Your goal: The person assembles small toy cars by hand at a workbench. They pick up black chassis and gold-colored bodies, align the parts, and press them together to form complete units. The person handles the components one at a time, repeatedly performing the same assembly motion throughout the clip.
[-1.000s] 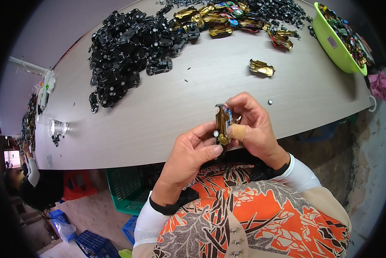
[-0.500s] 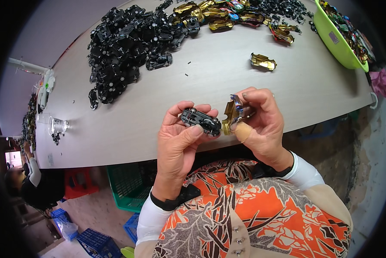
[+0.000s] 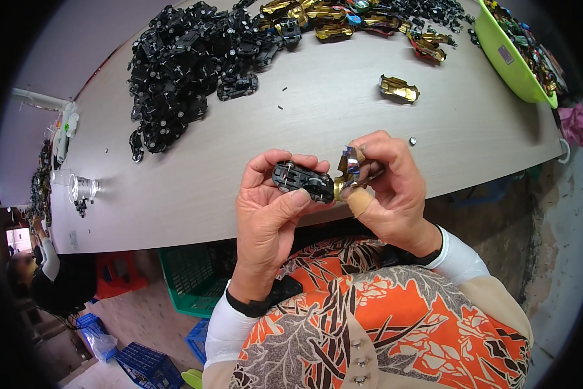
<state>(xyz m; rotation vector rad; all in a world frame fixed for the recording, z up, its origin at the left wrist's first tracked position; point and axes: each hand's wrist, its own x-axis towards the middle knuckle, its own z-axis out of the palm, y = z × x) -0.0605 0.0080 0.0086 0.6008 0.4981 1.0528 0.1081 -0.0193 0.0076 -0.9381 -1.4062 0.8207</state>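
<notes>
Between the thumb and fingers of my left hand [image 3: 268,201] is a black toy car chassis [image 3: 302,182], its small wheels and moulded details facing up. My right hand [image 3: 395,191] pinches a shiny gold toy car body shell [image 3: 350,167] with some blue on it, tilted up on its end. The shell's lower end meets the right end of the chassis; whether they are joined I cannot tell. A tan bandage covers my right thumb. Beyond my hands, a single gold car shell [image 3: 398,89] lies on the table.
A big heap of black chassis [image 3: 181,71] covers the table's far left, with gold shells [image 3: 333,31] beside it. A green basin [image 3: 513,59] of coloured shells stands far right. A clear cup [image 3: 82,188] is at left, near another person [image 3: 51,279]. Below sits a green crate [image 3: 187,279].
My right hand has tilted the gold shell so its coloured side shows more, its end now against the chassis. A small round piece on the table has come into view beyond my right hand.
</notes>
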